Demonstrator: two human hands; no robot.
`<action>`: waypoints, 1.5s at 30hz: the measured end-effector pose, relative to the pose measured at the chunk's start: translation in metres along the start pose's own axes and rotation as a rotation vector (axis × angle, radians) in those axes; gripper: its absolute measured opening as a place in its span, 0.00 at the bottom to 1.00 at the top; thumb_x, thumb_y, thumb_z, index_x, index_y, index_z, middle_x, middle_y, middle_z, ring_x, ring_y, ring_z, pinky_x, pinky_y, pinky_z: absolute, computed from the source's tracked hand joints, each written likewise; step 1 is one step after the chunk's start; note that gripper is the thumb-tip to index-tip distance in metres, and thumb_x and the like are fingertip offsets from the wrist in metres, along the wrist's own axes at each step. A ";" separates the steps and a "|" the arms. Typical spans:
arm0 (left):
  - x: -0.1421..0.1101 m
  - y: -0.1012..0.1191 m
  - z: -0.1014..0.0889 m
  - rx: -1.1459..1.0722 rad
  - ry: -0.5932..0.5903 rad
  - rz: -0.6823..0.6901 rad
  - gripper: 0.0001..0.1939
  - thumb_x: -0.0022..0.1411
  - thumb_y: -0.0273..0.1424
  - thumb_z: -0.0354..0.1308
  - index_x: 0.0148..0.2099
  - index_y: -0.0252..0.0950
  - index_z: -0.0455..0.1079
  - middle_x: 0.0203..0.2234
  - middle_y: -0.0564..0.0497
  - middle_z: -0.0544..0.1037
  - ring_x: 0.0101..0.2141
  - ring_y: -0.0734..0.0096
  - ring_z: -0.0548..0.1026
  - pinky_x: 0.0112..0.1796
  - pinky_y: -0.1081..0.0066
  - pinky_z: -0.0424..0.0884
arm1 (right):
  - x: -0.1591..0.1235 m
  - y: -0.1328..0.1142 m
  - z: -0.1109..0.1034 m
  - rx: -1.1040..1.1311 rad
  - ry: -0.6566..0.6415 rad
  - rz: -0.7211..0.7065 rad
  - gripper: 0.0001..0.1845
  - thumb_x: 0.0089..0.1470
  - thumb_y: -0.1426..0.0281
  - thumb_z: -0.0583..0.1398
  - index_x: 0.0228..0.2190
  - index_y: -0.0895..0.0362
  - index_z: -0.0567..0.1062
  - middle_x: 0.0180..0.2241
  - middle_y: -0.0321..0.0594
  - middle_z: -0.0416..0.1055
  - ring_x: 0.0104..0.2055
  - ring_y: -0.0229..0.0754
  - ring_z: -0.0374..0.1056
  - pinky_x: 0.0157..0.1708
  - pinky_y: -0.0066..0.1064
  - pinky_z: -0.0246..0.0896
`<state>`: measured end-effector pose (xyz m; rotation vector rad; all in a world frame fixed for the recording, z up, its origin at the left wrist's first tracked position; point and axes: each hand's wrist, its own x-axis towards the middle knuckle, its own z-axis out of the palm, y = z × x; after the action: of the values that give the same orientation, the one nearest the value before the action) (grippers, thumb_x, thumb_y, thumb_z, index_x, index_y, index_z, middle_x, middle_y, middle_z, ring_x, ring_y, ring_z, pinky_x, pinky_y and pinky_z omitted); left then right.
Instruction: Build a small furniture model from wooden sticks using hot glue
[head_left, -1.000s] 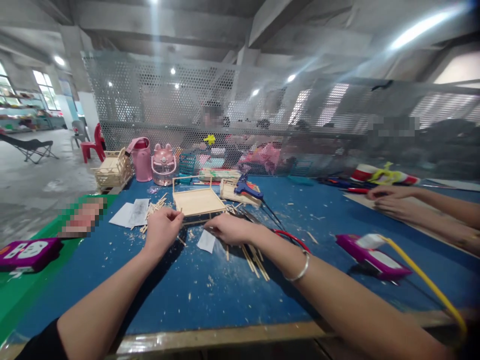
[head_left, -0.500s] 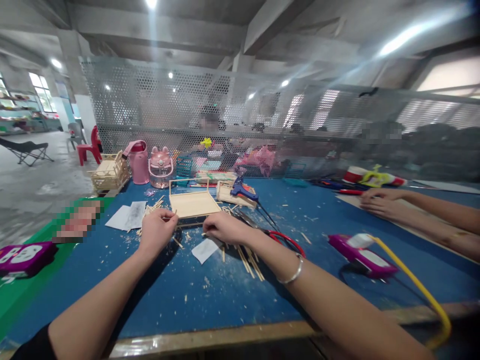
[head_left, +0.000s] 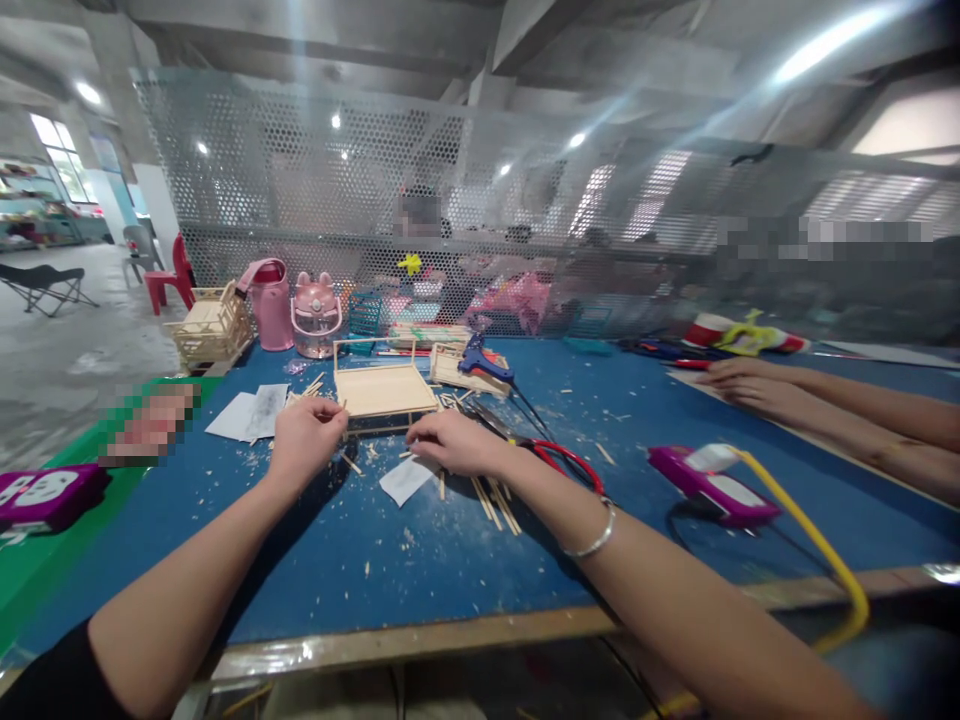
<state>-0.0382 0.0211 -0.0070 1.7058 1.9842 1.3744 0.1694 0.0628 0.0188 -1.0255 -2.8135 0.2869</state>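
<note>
Table: a blue top (head_left: 315, 570), strewn with wood crumbs and short offcuts.
Frame: a pale wooden frame (head_left: 386, 388) with a flat panel and thin rails stands at the middle of the table, beyond and between the two hands.
Left hand: the left hand (head_left: 307, 435) is at the frame's near left corner, thumb and fingertips pinched on a short stick (head_left: 345, 407) whose tip pokes up; whether the stick is joined to the frame, I cannot tell.
Right hand: the right hand (head_left: 454, 440), a silver bangle (head_left: 596, 535) on its wrist, is at the frame's near right side, fingers curled downward; I cannot tell whether they grasp anything.
Paper: a white slip (head_left: 401, 482) lies just below the right hand; two more sheets (head_left: 247, 412) lie left of the left hand.
Sticks: loose sticks (head_left: 495, 505) fan out below the right hand.
Tools: a blue glue gun (head_left: 484, 362) rests on a small wooden piece (head_left: 446, 368) behind the right hand; a red-handled cutter (head_left: 577, 465) lies near the right wrist.
Back edge: a wooden model (head_left: 214, 325), a pink jug (head_left: 271, 312) and a pink bottle (head_left: 319, 318) stand before a mesh screen (head_left: 300, 180).
Right side: a purple power strip (head_left: 712, 487) with a yellow cord (head_left: 817, 535); beyond, a co-worker's hands (head_left: 739, 382) rest on a pale board.
</note>
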 end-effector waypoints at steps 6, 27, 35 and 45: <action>0.001 -0.004 0.000 -0.016 0.010 -0.028 0.10 0.48 0.35 0.53 0.27 0.36 0.74 0.26 0.51 0.79 0.29 0.68 0.74 0.34 0.71 0.67 | 0.016 -0.004 0.008 -0.176 -0.086 -0.075 0.10 0.46 0.74 0.58 0.30 0.59 0.79 0.31 0.44 0.75 0.32 0.39 0.68 0.33 0.26 0.55; -0.002 0.000 0.002 -0.003 -0.004 -0.071 0.12 0.49 0.37 0.53 0.29 0.36 0.74 0.26 0.49 0.78 0.30 0.66 0.74 0.35 0.70 0.67 | -0.002 0.017 -0.002 0.048 0.572 0.133 0.19 0.49 0.74 0.52 0.44 0.62 0.71 0.43 0.49 0.69 0.45 0.42 0.63 0.46 0.32 0.55; -0.011 0.014 -0.009 -0.101 0.118 0.080 0.13 0.51 0.38 0.53 0.30 0.34 0.72 0.27 0.49 0.76 0.29 0.69 0.72 0.35 0.71 0.67 | -0.031 0.047 -0.035 0.329 1.079 0.415 0.18 0.53 0.64 0.50 0.37 0.63 0.71 0.33 0.45 0.71 0.34 0.40 0.64 0.36 0.29 0.58; -0.046 0.035 0.004 -0.167 -0.341 0.298 0.10 0.53 0.34 0.53 0.29 0.37 0.73 0.22 0.50 0.75 0.23 0.71 0.70 0.26 0.71 0.64 | -0.016 -0.029 0.001 0.773 0.282 -0.069 0.06 0.45 0.70 0.59 0.25 0.61 0.74 0.22 0.35 0.69 0.24 0.31 0.61 0.26 0.23 0.56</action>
<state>0.0036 -0.0193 -0.0028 2.0520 1.4403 1.1898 0.1628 0.0303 0.0232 -0.7049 -2.1590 1.0219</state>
